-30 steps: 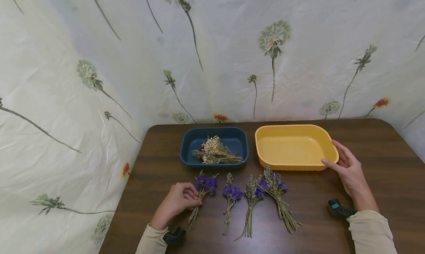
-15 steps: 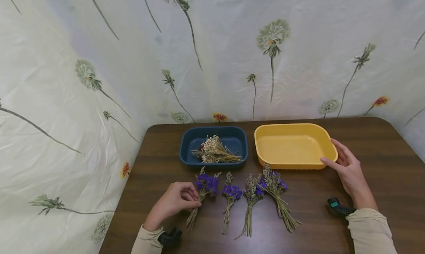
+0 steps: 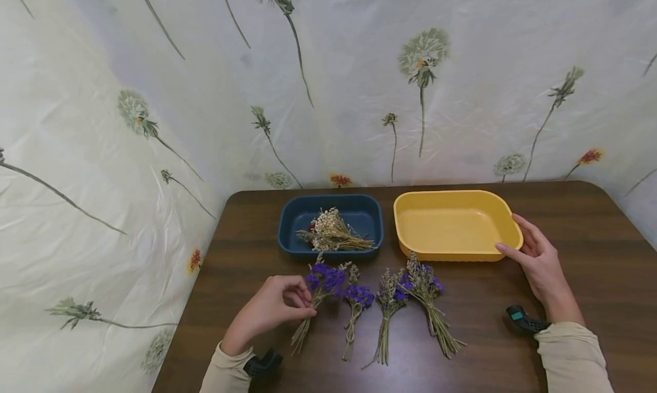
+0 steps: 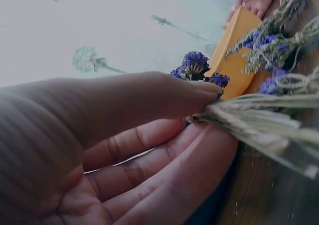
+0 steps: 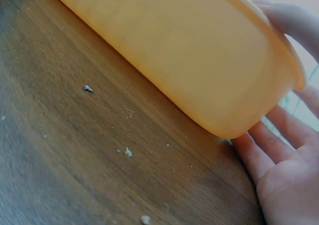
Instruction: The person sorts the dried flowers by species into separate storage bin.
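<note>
Between thumb and forefinger my left hand [image 3: 274,308] pinches the stems of a bunch of dried purple flowers [image 3: 325,279]. Its cut stems [image 4: 264,125] fan out past the fingertips in the left wrist view. My right hand [image 3: 539,267] holds the right end of a yellow tray [image 3: 457,251], thumb at the rim and fingers against the outer side [image 5: 199,60]. Three more tied bunches lie on the table: a small one [image 3: 357,296], a middle one [image 3: 388,307] and a right one [image 3: 428,299], the last two touching at their heads.
A dark blue tray [image 3: 290,246] stands left of the yellow one, holding a bunch of cream dried flowers [image 3: 331,230]. Crumbs [image 5: 128,152] dot the brown wooden table [image 3: 487,330]. A flower-printed sheet [image 3: 349,96] hangs behind the table's back edge.
My left hand has moved slightly up and right with the purple bunch, its heads now closer to the small bunch. My right hand and the yellow tray stay in place.
</note>
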Available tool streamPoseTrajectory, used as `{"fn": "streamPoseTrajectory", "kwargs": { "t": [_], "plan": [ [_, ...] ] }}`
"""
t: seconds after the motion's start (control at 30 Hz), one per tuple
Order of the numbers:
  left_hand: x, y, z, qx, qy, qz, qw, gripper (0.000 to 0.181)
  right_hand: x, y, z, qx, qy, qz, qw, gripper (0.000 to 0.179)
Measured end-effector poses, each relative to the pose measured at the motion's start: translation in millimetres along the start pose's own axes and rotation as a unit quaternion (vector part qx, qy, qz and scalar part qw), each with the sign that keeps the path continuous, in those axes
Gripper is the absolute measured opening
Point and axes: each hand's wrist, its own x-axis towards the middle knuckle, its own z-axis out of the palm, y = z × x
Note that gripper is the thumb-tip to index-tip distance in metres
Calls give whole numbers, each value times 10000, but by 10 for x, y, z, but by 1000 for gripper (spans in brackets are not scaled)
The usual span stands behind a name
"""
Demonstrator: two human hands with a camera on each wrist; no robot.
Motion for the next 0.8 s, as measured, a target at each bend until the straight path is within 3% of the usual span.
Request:
{"fn": "streamPoseTrajectory", "kwargs": {
  "t": [0.3,0.8],
  "plan": [
    [176,160,79,-157,-239,150,9995,17,0,4,-6,-9,14,13,10000,75],
    [696,365,213,107,-219,480,9986,15,1,25,5,-167,84,5,9998,75]
  ]
}}
